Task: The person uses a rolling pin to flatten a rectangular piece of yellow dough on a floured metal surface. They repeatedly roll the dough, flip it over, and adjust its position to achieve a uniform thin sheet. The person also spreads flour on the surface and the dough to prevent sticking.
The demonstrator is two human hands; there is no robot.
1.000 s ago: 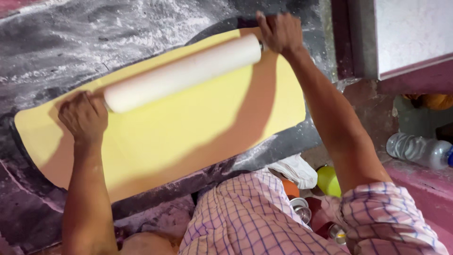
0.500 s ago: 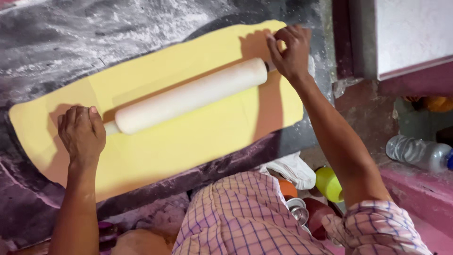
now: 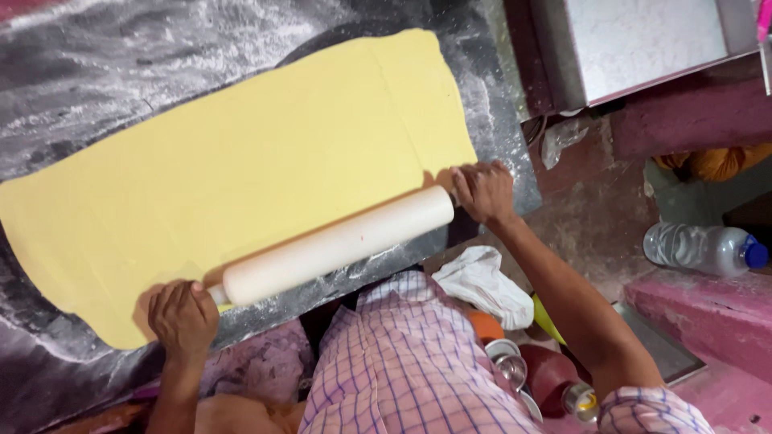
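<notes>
Both hands hold a white rolling pin (image 3: 338,245) lying aslant across the near edge of a broad yellow dough sheet (image 3: 241,169) on the dark, floured table (image 3: 104,72). The left hand (image 3: 183,317) has its grip closed over one handle, the right hand (image 3: 482,191) over the other. A plastic water bottle (image 3: 704,247) lies well apart at right.

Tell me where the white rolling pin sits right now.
In the head view, the white cylindrical rolling pin lies slantwise across the near edge of the flat yellow dough sheet, with the left hand at its lower-left end and the right hand at its upper-right end.
</notes>
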